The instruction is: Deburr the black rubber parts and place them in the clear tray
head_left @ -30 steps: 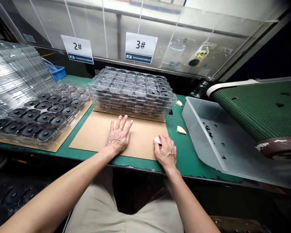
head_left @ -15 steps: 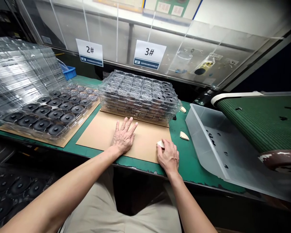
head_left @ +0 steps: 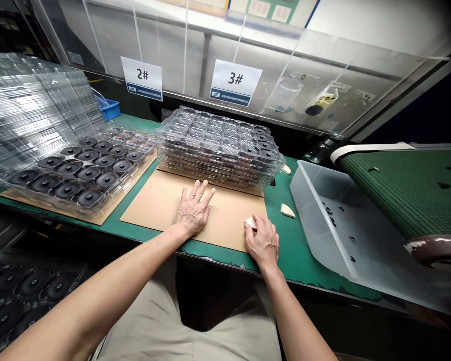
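My left hand [head_left: 193, 211] lies flat, fingers spread, on a brown cardboard sheet [head_left: 158, 203] on the green bench. My right hand [head_left: 263, 241] rests at the sheet's right front corner, fingers curled over a small cream wedge [head_left: 250, 222]. Just behind the sheet stands a stack of clear plastic trays [head_left: 218, 148] with black round parts in the right-hand pockets.
A tray of black round parts [head_left: 78, 173] sits on cardboard at the left, under a leaning pile of empty clear trays [head_left: 33, 110]. Two more cream wedges [head_left: 286, 210] lie right of the sheet. A translucent bin [head_left: 323, 200] and a green conveyor belt [head_left: 406, 185] stand at the right. Signs read 2# and 3#.
Both hands stay where they were on the cardboard; only the camera has shifted slightly, moving the scene right and down in view.
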The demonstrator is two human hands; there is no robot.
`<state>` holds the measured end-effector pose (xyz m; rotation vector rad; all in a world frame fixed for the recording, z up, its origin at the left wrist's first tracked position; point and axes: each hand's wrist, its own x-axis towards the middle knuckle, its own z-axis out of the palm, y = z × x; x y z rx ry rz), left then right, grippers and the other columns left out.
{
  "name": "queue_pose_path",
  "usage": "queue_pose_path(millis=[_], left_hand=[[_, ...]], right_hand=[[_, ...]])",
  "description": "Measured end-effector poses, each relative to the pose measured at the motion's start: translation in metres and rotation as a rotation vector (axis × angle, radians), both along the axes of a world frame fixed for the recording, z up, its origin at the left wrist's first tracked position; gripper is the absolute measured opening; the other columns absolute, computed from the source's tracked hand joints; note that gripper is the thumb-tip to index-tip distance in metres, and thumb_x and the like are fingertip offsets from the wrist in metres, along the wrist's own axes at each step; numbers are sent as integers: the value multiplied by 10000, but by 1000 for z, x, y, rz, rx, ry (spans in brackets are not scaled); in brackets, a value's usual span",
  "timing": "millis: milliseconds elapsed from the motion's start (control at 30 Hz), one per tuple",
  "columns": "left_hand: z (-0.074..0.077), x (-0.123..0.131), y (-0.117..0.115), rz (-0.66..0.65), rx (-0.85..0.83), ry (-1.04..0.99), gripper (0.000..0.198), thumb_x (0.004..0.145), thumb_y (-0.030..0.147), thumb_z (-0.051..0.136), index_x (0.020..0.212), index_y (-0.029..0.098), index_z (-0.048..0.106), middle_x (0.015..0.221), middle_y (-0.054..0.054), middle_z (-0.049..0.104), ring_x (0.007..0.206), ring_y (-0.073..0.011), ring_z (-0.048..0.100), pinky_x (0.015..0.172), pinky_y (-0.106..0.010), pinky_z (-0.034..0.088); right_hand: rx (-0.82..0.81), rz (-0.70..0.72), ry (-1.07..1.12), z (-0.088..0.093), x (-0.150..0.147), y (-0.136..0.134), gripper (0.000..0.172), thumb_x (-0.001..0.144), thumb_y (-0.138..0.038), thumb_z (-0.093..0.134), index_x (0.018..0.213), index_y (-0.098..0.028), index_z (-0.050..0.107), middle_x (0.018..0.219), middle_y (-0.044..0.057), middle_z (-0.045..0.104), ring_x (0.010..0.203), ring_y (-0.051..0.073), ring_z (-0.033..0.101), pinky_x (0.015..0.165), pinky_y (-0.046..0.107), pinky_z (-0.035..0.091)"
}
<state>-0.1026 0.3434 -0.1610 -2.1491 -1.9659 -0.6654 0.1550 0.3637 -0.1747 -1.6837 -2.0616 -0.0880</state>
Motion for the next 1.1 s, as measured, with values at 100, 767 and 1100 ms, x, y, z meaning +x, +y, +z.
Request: queue_pose_path(millis=[100, 767, 1100], left_hand=[[0, 0, 0, -1, -2, -1, 648, 990, 307, 500, 1615, 278, 331, 1725, -60, 97, 1595, -308, 68, 1261, -631, 95], [-6, -2, 1, -4, -122, -47, 414, 1026, 345, 494, 1408, 216, 589, 1537, -121, 523, 1454, -301, 422, 1224, -557, 267], [-4, -3, 1, -69, -119, -361, 386, 980, 308, 616, 1344, 179, 614, 1523, -133, 516, 1465, -333, 390, 1234, -637, 194]], right_hand=[[2, 0, 2, 0, 0, 0, 424, 979, -412, 473, 1313, -200, 626, 1358, 118, 612, 1218, 303, 528, 974, 436, 425], [17, 4, 18, 0, 0, -1, 419, 970, -406, 485, 1303, -199, 634, 1342, 109, 622, 1201, 298, 538, 970, 439, 436], [20, 7, 18, 0, -1, -1, 421, 972, -404, 483, 1306, -193, 628, 1335, 117, 620, 1208, 298, 529, 975, 438, 431]])
